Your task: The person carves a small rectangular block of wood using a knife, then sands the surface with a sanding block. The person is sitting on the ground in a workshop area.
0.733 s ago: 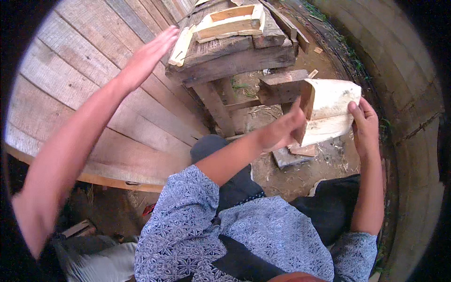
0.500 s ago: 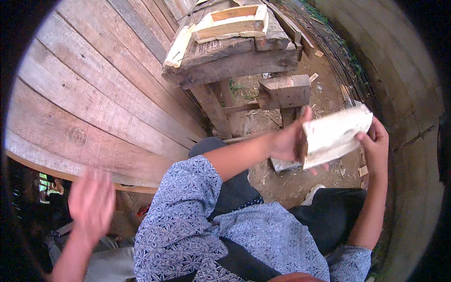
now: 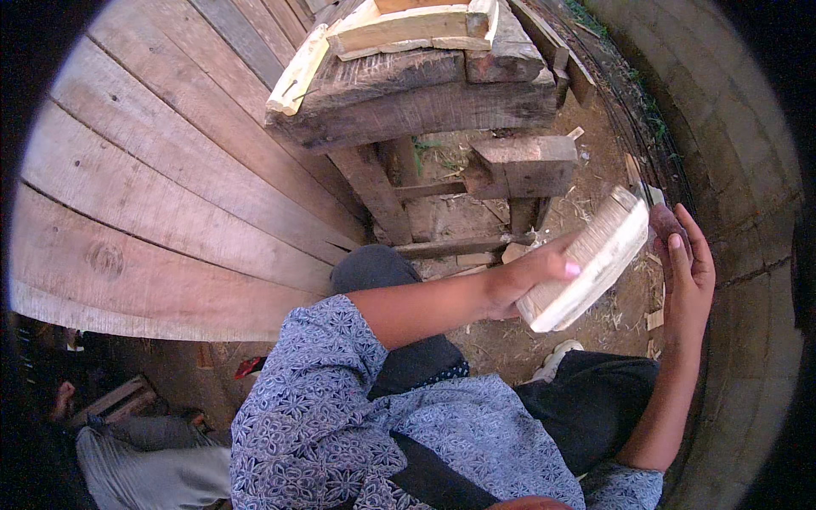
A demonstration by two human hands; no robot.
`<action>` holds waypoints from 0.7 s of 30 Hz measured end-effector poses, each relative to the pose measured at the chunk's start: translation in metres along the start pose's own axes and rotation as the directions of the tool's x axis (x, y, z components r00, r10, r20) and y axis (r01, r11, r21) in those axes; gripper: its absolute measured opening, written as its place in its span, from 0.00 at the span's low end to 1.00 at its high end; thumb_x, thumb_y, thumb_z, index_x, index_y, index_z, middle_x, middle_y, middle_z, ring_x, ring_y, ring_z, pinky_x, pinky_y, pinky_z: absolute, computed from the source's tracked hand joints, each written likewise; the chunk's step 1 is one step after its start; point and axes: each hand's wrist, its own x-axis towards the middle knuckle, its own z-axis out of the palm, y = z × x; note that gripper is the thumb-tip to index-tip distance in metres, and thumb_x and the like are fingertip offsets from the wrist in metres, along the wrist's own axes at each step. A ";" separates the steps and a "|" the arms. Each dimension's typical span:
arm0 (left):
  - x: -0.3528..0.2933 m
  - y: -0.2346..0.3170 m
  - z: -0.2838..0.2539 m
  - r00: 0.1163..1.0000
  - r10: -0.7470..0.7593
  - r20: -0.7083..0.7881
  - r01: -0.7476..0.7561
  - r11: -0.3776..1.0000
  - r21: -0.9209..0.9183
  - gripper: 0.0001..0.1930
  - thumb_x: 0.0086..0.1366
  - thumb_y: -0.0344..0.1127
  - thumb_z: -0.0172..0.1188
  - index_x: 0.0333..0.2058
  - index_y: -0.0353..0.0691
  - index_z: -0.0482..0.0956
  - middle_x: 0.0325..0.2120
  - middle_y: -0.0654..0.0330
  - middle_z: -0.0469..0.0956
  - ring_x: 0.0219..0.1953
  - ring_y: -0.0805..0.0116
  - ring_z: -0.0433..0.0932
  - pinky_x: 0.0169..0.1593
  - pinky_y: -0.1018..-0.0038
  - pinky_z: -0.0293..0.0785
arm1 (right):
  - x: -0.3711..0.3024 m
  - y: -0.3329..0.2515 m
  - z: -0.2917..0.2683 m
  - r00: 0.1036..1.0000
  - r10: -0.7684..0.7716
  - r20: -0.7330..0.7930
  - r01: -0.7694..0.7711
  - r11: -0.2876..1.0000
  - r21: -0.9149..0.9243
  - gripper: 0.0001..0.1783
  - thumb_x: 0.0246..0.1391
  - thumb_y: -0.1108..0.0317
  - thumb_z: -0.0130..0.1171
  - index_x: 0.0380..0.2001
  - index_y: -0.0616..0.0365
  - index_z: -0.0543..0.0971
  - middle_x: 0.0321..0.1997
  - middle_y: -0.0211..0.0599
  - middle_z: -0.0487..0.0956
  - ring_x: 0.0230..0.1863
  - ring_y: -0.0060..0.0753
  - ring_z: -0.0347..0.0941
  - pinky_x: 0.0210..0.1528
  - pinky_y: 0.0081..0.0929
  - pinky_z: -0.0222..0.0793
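Note:
My left hand (image 3: 535, 276) grips a pale wooden block (image 3: 586, 263) near its lower end, thumb over its side. The block is tilted, its upper end pointing up and right toward my other hand. In my right hand (image 3: 693, 268), raised just right of the block, is a dark reddish-brown piece (image 3: 665, 223). My fingers and thumb close on it, and its kind is not clear. A small gap separates that piece from the block.
A rough timber bench (image 3: 416, 110) stands ahead, bearing a small wooden frame (image 3: 408, 38) and a pale strip (image 3: 297, 76). Broad planks (image 3: 170, 212) fill the left. A concrete wall (image 3: 748, 221) runs along the right. Another person's grey-trousered leg (image 3: 153, 459) is at lower left.
My left hand has turned the block from a flat, wide pose to a steep slant. My right hand has come off the block's right end. Another person's blurred hand has left the lower-left area.

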 end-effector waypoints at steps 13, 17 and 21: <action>-0.017 0.023 0.003 0.995 -0.008 -0.100 -0.010 0.985 -0.172 0.40 0.55 0.39 0.63 0.64 0.33 0.59 0.54 0.45 0.73 0.55 0.52 0.75 0.58 0.56 0.72 | -0.005 0.002 0.017 0.993 0.111 -0.048 -0.105 0.988 0.111 0.19 0.69 0.62 0.46 0.60 0.55 0.71 0.60 0.39 0.74 0.59 0.34 0.71 0.58 0.37 0.71; -0.023 0.022 -0.005 0.994 0.010 -0.109 -0.026 0.989 -0.146 0.41 0.54 0.43 0.62 0.64 0.34 0.59 0.54 0.44 0.72 0.55 0.52 0.75 0.58 0.57 0.72 | -0.016 0.008 0.028 0.978 0.200 -0.056 -0.183 0.956 0.228 0.20 0.70 0.62 0.44 0.61 0.55 0.68 0.62 0.40 0.72 0.62 0.35 0.70 0.60 0.38 0.68; -0.024 0.019 -0.014 0.996 -0.048 -0.075 0.032 0.979 -0.204 0.43 0.55 0.42 0.61 0.65 0.31 0.54 0.55 0.44 0.70 0.57 0.54 0.74 0.59 0.58 0.71 | -0.028 0.013 0.039 0.971 0.232 0.057 -0.238 0.916 0.322 0.23 0.70 0.60 0.41 0.63 0.59 0.66 0.63 0.45 0.71 0.64 0.37 0.67 0.65 0.38 0.62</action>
